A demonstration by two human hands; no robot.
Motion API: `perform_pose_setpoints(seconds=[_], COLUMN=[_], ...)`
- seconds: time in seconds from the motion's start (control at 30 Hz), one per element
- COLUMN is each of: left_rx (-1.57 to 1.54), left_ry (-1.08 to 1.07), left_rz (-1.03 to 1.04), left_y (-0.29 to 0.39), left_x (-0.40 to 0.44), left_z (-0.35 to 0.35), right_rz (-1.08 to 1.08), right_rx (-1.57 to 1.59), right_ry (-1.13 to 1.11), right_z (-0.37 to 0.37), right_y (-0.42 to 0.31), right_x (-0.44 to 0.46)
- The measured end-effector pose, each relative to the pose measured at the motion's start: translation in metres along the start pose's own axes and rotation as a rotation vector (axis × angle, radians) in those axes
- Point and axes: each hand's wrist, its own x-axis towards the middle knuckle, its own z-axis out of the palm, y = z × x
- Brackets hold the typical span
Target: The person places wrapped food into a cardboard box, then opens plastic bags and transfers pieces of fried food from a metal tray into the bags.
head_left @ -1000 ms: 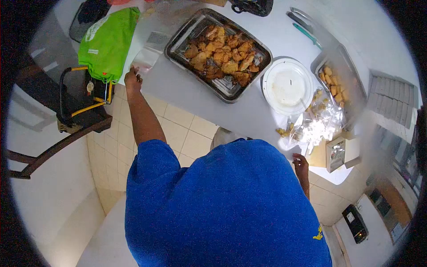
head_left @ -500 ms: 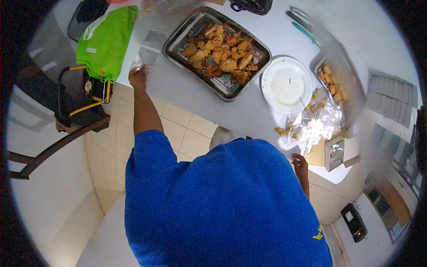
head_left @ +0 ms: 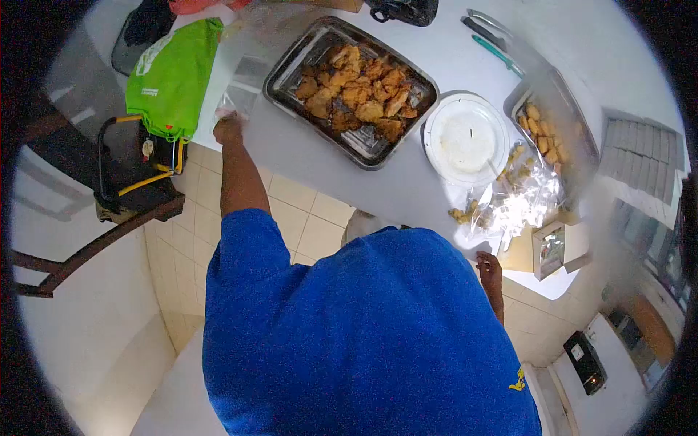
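My left hand is stretched out to the table's left edge. Its fingers are closed at the near end of a clear plastic bag lying flat on the white tabletop. My right hand hangs loosely by the near right edge, fingers a little apart and holding nothing I can see. Close to it are a small windowed cardboard box and a shiny clear plastic bag with fried pieces about it. Between the hands, farther back, a dark metal tray carries browned fried chicken pieces.
A white plate stands right of the tray. Behind it lie green-handled tongs and a second metal tray with fried fingers of food. A green bag is at the far left, above a yellow-and-black frame and a wooden chair.
My left hand stays at the plastic bag and has shifted only slightly. The view has tilted a little. My right hand looks nearly unchanged.
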Motion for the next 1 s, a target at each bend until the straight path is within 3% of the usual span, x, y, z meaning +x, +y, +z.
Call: perform_pose_setpoints(seconds=[0.03, 0.1, 0.2, 0.33, 0.5, 0.53, 0.57, 0.63, 0.67, 0.83, 0.97, 1.0], left_rx=[-0.341, -1.483, -1.297, -1.363, -1.529, -1.556, -1.573, -1.574, -1.562, -1.452, -1.632, -1.548], left_ry=[-0.007, -0.220, -0.090, -0.049, -0.072, -0.077, -0.047, 0.050, 0.129, 0.306, -0.118, -0.149], left_rz=[0.029, 0.092, -0.405, -0.514, -0.353, -0.314, -0.296, -0.271, -0.271, 0.032, 0.123, 0.146], left_y=[-0.021, -0.056, 0.006, 0.026, -0.001, -0.008, -0.016, -0.019, -0.020, 0.067, 0.130, 0.150], left_x=[0.009, 0.019, -0.029, -0.056, -0.060, -0.059, -0.060, -0.070, -0.075, -0.175, -0.262, -0.285], left_z=[0.011, 0.021, -0.023, -0.045, -0.059, -0.064, -0.068, -0.079, -0.084, -0.129, -0.153, -0.157], right_rz=[0.011, 0.032, -0.043, -0.102, -0.088, -0.190, -0.263, -0.158, -0.280, -0.320, -0.439, -0.513], right_rx=[0.008, 0.023, -0.024, 0.014, 0.044, 0.088, 0.082, 0.071, 0.122, 0.156, 0.159, 0.138], right_ry=[0.005, 0.012, 0.004, 0.008, 0.115, 0.174, 0.229, 0.266, 0.299, 0.423, 0.376, 0.335], right_z=[0.001, 0.001, 0.000, -0.005, -0.025, -0.028, -0.029, -0.040, -0.041, -0.041, -0.027, -0.021], right_y=[-0.002, -0.007, 0.008, 0.001, -0.023, -0.014, -0.004, -0.007, -0.004, -0.034, -0.093, -0.111], right_x=[0.000, 0.000, 0.003, 0.000, -0.012, -0.012, -0.010, -0.015, -0.014, -0.012, 0.000, 0.002])
